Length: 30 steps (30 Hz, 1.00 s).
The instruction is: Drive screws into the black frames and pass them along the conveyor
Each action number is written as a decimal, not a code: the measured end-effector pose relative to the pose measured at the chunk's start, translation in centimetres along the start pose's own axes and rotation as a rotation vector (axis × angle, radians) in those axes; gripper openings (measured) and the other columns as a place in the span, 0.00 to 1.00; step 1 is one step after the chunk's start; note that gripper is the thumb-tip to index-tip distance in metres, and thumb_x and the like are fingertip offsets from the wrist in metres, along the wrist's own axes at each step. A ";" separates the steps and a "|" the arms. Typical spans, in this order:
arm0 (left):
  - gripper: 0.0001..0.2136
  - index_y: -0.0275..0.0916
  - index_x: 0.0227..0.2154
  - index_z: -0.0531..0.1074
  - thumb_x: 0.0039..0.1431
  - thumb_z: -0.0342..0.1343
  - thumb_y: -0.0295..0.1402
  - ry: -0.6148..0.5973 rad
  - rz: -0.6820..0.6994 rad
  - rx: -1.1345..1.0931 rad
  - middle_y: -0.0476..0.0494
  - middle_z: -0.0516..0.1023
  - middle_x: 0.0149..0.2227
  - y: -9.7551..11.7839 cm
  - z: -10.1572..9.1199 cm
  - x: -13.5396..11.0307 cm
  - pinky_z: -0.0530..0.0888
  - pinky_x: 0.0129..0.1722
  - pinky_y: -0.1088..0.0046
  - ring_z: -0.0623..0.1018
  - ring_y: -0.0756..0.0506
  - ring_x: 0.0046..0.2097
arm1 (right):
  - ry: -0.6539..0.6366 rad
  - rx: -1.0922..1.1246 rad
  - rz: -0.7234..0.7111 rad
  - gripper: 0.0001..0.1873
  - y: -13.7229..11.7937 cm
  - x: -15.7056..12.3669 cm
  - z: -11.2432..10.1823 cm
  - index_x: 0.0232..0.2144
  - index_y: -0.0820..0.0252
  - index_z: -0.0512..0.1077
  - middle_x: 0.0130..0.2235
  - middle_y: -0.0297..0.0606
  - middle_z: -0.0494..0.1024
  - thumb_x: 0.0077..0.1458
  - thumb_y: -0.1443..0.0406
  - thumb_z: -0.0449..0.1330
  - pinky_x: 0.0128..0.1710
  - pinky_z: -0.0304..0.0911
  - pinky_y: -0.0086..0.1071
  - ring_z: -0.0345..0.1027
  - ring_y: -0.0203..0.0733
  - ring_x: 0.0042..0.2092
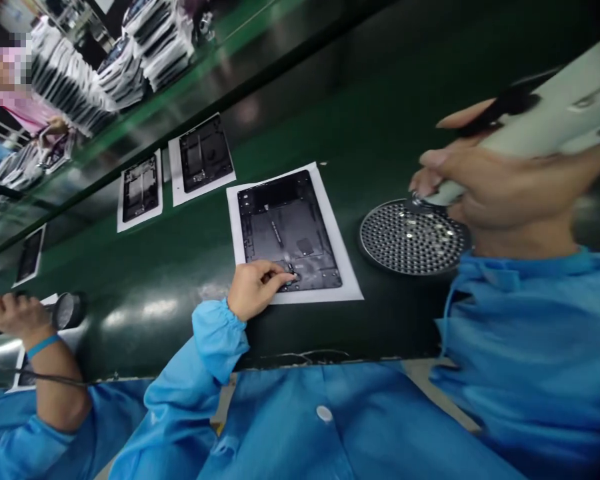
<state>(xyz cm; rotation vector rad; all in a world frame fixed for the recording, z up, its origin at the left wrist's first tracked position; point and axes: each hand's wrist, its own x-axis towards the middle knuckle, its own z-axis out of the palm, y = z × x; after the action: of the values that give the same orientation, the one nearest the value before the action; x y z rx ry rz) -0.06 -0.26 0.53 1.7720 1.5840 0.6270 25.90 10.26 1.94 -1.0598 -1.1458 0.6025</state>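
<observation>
far left, at the near edge of the belt (180, 280): a co-worker's hand (13, 313), blue wristband, wrapped round a dark round-faced tool (67, 310). beyond the far edge, upper left: stacks of trays (145, 40), contents too blurred to tell. further along the belt, toward its far edge: two white sheets, each under a black frame, the smaller frame (140, 189) first, the second frame (204, 155) just beside it on the right. mid-belt, close to the near edge: a larger white sheet (349, 283) carrying the black tablet frame (290, 227), open side up, flat, inside the sheet's borders. left hand (253, 288) resting at the frame's near-left corner, thumb and forefinger pinched on a small dark part (293, 272) at the frame's near edge; blue sleeve, cuffed. right of the sheet and apart from it: a round perforated tray (413, 237), flat on the belt, its holes dotted with small shiny screws (430, 233), many holes bare. over the tray's far-right rim: right hand (480, 190), clenched round a white electric screwdriver (555, 113), forefinger stretched along its black part, tool tip down at the rim; touching the tray or not, cannot tell.
</observation>
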 end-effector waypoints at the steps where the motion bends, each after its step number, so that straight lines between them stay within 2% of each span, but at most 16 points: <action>1: 0.06 0.37 0.28 0.78 0.55 0.62 0.35 -0.044 0.022 0.030 0.50 0.78 0.25 0.2 0.0 0.0 0.67 0.28 0.79 0.72 0.53 0.25 | -0.035 0.042 -0.034 0.20 -0.2 0.1 0.2 0.30 0.61 0.65 0.21 0.28 0.69 0.41 0.61 0.72 0.21 0.63 0.34 0.68 0.33 0.22; 3: 0.06 0.37 0.29 0.78 0.57 0.61 0.34 -0.126 0.047 0.113 0.49 0.78 0.27 0.7 0.0 0.0 0.67 0.29 0.77 0.73 0.52 0.27 | -0.104 0.120 -0.106 0.19 -0.4 0.2 0.7 0.31 0.61 0.65 0.21 0.25 0.68 0.43 0.61 0.71 0.20 0.63 0.33 0.67 0.32 0.21; 6: 0.05 0.38 0.30 0.78 0.58 0.61 0.34 -0.186 0.037 0.237 0.49 0.78 0.30 1.1 -0.1 0.1 0.68 0.32 0.76 0.74 0.51 0.30 | -0.084 0.165 -0.146 0.19 -0.3 0.2 1.0 0.32 0.60 0.65 0.25 0.25 0.71 0.42 0.64 0.71 0.20 0.63 0.31 0.68 0.30 0.21; 9: 0.08 0.39 0.31 0.77 0.56 0.62 0.38 -0.120 0.007 0.368 0.47 0.76 0.34 1.2 0.1 0.2 0.69 0.33 0.74 0.74 0.49 0.34 | -0.064 0.176 -0.112 0.20 -0.2 0.1 1.0 0.31 0.60 0.65 0.22 0.24 0.69 0.39 0.65 0.72 0.18 0.62 0.31 0.66 0.31 0.19; 12: 0.10 0.39 0.31 0.76 0.57 0.60 0.42 -0.057 0.021 0.455 0.47 0.74 0.33 1.0 0.8 0.0 0.69 0.34 0.72 0.74 0.47 0.36 | -0.088 0.183 -0.126 0.17 -0.3 0.1 1.0 0.29 0.61 0.68 0.18 0.25 0.67 0.40 0.64 0.71 0.16 0.62 0.32 0.65 0.34 0.18; 15: 0.12 0.39 0.30 0.76 0.62 0.55 0.42 -0.048 0.159 0.491 0.46 0.74 0.33 0.2 1.1 -0.7 0.70 0.37 0.71 0.73 0.46 0.39 | -0.092 0.200 -0.147 0.18 -0.5 0.2 1.1 0.27 0.62 0.68 0.19 0.26 0.68 0.39 0.60 0.72 0.16 0.61 0.30 0.65 0.32 0.18; 18: 0.14 0.39 0.36 0.76 0.65 0.50 0.41 -0.069 0.403 0.549 0.43 0.76 0.38 -0.8 0.6 -1.6 0.70 0.38 0.70 0.72 0.46 0.40 | -0.102 0.198 -0.114 0.19 -1.0 0.1 1.3 0.27 0.63 0.69 0.17 0.25 0.66 0.39 0.59 0.73 0.16 0.61 0.30 0.65 0.33 0.18; 21: 0.11 0.41 0.42 0.76 0.66 0.49 0.34 -0.051 0.623 0.674 0.41 0.76 0.44 -1.4 0.0 -1.9 0.69 0.42 0.64 0.72 0.43 0.47 | -0.117 0.224 -0.057 0.19 -1.7 -0.6 2.0 0.26 0.62 0.69 0.15 0.26 0.65 0.38 0.58 0.73 0.16 0.62 0.30 0.64 0.33 0.17; 23: 0.11 0.42 0.43 0.76 0.64 0.50 0.29 -0.007 0.682 0.730 0.40 0.75 0.48 -1.6 -0.1 -1.2 0.67 0.49 0.58 0.70 0.40 0.54 | -0.138 0.298 -0.030 0.20 -2.3 -1.5 2.9 0.26 0.62 0.70 0.15 0.26 0.66 0.37 0.57 0.73 0.15 0.62 0.30 0.62 0.33 0.16; 26: 0.11 0.44 0.43 0.77 0.63 0.52 0.29 0.036 0.624 0.715 0.42 0.75 0.50 -1.8 0.4 0.8 0.63 0.56 0.52 0.68 0.38 0.58 | -0.231 0.361 0.052 0.15 -3.2 -3.4 4.8 0.31 0.60 0.71 0.16 0.25 0.67 0.41 0.62 0.71 0.18 0.64 0.32 0.62 0.33 0.16; 28: 0.10 0.45 0.43 0.77 0.63 0.52 0.30 0.036 0.542 0.668 0.42 0.74 0.52 -1.9 0.8 2.1 0.61 0.58 0.51 0.67 0.38 0.59 | -0.322 0.325 0.125 0.11 -3.7 -4.4 6.1 0.32 0.57 0.71 0.17 0.27 0.69 0.45 0.64 0.68 0.21 0.67 0.35 0.64 0.34 0.18; 30: 0.11 0.45 0.43 0.78 0.63 0.52 0.30 0.025 0.488 0.623 0.42 0.73 0.53 -2.1 1.1 2.8 0.60 0.59 0.49 0.66 0.38 0.60 | -0.383 0.262 0.133 0.08 -4.0 -5.2 7.3 0.29 0.55 0.70 0.17 0.28 0.70 0.47 0.64 0.66 0.25 0.69 0.37 0.65 0.36 0.20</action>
<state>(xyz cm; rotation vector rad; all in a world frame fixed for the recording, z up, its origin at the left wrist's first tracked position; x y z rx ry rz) -0.22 2.43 -1.94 2.6673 1.4590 0.3852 16.90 6.88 3.62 -0.8175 -1.2881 1.0652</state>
